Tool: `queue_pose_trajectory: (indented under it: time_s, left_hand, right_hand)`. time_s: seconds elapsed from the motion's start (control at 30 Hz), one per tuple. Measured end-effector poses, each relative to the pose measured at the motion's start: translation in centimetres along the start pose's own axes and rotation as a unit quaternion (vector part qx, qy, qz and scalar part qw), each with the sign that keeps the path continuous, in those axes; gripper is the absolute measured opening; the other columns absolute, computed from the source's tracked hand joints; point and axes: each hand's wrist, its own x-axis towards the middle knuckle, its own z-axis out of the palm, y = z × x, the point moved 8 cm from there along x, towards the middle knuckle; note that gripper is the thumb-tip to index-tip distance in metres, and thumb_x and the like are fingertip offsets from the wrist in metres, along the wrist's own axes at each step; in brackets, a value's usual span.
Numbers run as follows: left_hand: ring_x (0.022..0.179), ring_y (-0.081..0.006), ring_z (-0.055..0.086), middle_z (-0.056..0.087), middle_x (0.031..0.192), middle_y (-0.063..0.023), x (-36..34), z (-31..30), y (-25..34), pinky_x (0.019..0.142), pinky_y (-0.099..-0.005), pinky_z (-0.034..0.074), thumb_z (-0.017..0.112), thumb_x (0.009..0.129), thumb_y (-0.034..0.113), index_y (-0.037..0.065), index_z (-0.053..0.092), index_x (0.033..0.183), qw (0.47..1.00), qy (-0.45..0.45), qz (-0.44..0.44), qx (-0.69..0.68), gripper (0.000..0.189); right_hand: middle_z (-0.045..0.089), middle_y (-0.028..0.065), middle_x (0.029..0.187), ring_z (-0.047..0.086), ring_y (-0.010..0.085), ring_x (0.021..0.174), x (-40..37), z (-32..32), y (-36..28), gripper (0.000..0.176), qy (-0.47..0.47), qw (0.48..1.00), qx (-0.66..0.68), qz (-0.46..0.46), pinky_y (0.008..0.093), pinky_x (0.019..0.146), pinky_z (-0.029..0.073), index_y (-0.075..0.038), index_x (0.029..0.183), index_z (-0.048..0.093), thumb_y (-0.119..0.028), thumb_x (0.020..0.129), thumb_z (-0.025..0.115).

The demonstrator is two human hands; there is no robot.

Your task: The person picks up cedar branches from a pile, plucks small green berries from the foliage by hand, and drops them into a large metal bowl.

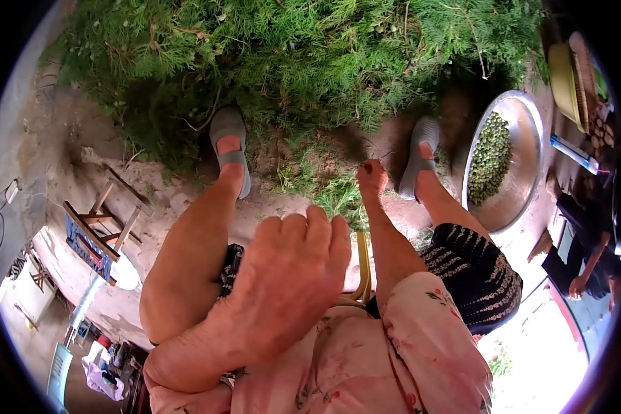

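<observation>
Close to the camera is my left hand [293, 265], its back showing and its fingers curled together; anything inside them is hidden. Lower down, between the two feet, my right hand [371, 176] is closed over the ground, and what its fingertips hold is too small to make out. Loose green sprigs [338, 195] lie on the floor beside it. A large heap of leafy green branches [290, 55] fills the top of the view. To the right, a wide metal basin [529, 165] holds many small green pieces [488, 162].
Grey shoes [228, 127] are on both feet at the heap's edge. A yellow curved frame [363, 265] is between the legs. Wooden stools [93, 224] stand at left. At right are a yellow-green bowl [564, 86] and another person's hand [577, 287].
</observation>
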Motion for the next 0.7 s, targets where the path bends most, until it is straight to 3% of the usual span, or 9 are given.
queue_pose_trajectory:
  time_s: [0.03,0.1,0.17,0.23,0.33,0.4,0.53,0.6,0.7]
  left_hand:
    - [0.063,-0.0181,0.051,0.052,0.074,-0.0088,0.1,-0.7,-0.5,0.054,-0.0291,0.039,0.055,0.067,0.009,-0.005,0.056,0.095,1.000,0.029,-0.009,0.002,0.031]
    - [0.064,-0.0186,0.052,0.053,0.074,-0.0078,0.2,-1.0,-1.0,0.054,-0.0299,0.040,0.056,0.067,0.008,-0.003,0.057,0.095,0.998,0.064,-0.013,0.010,0.030]
    - [0.066,-0.0181,0.054,0.053,0.076,-0.0073,0.5,-1.7,-1.6,0.054,-0.0289,0.041,0.056,0.068,0.009,-0.003,0.057,0.095,0.996,0.080,-0.032,0.032,0.029]
    - [0.066,-0.0193,0.058,0.055,0.080,-0.0089,0.8,-1.8,-1.6,0.054,-0.0306,0.043,0.057,0.069,0.008,-0.002,0.056,0.097,0.997,0.043,-0.058,0.040,0.030]
    - [0.073,-0.0277,0.059,0.056,0.089,-0.0114,1.1,-0.7,-2.1,0.059,-0.0366,0.045,0.056,0.078,0.010,0.000,0.048,0.112,0.994,0.006,-0.106,-0.040,0.036]
    - [0.074,-0.0292,0.061,0.057,0.101,-0.0126,1.4,-0.6,-2.1,0.061,-0.0386,0.046,0.056,0.082,0.015,0.001,0.041,0.117,0.989,0.040,-0.117,-0.081,0.041]
    - [0.077,-0.0313,0.061,0.059,0.100,-0.0132,1.5,0.4,-1.8,0.062,-0.0377,0.047,0.056,0.083,0.018,0.002,0.038,0.119,0.974,0.127,-0.095,-0.159,0.044]
    - [0.072,-0.0320,0.061,0.061,0.086,-0.0131,2.1,1.7,-1.3,0.062,-0.0360,0.046,0.058,0.083,0.017,0.002,0.041,0.119,0.945,0.067,-0.042,-0.318,0.042]
    - [0.065,-0.0295,0.059,0.059,0.074,-0.0130,2.8,3.5,-1.9,0.061,-0.0350,0.046,0.057,0.083,0.014,0.002,0.045,0.118,0.926,0.048,-0.042,-0.372,0.038]
  right_hand:
    - [0.058,0.0108,0.076,0.060,0.0211,0.061,-0.2,-1.2,-2.5,0.020,0.004,1.000,0.001,-0.004,0.0324,0.053,0.051,-0.002,0.092,0.058,0.000,0.073,0.062]
    - [0.059,0.0099,0.073,0.059,0.0167,0.054,-2.4,-2.2,-4.5,0.020,-0.041,0.912,0.350,0.210,0.0290,0.044,0.049,0.003,0.096,0.055,0.000,0.077,0.060]
    - [0.058,0.0092,0.073,0.059,0.0163,0.057,-2.9,-3.4,-7.4,0.018,-0.066,0.883,0.414,0.210,0.0292,0.046,0.049,0.003,0.097,0.053,0.000,0.080,0.058]
    - [0.058,0.0078,0.071,0.058,0.0155,0.059,-4.1,-3.5,-12.5,0.016,-0.157,0.805,0.542,0.187,0.0278,0.049,0.049,0.000,0.095,0.053,-0.001,0.081,0.058]
    - [0.059,0.0082,0.073,0.058,0.0151,0.057,-6.1,-5.5,-19.7,0.014,-0.230,0.781,0.563,0.142,0.0260,0.047,0.047,-0.003,0.094,0.052,-0.002,0.081,0.058]
    - [0.059,0.0074,0.070,0.055,0.0135,0.054,-7.9,-7.3,-24.6,0.014,-0.288,0.759,0.577,0.091,0.0228,0.045,0.044,-0.006,0.095,0.055,-0.005,0.082,0.060]
    - [0.058,0.0054,0.073,0.053,0.0088,0.055,-10.5,-11.2,-29.8,0.016,-0.307,0.731,0.608,0.031,0.0177,0.043,0.039,-0.004,0.097,0.056,-0.003,0.082,0.060]
    - [0.058,0.0049,0.074,0.053,0.0081,0.055,-10.9,-12.3,-30.5,0.015,-0.298,0.742,0.601,0.022,0.0172,0.043,0.039,-0.003,0.096,0.056,-0.002,0.081,0.060]
    - [0.058,0.0033,0.078,0.053,0.0072,0.055,-11.7,-13.4,-30.4,0.015,-0.324,0.746,0.581,0.030,0.0165,0.042,0.037,-0.003,0.095,0.057,-0.001,0.080,0.061]
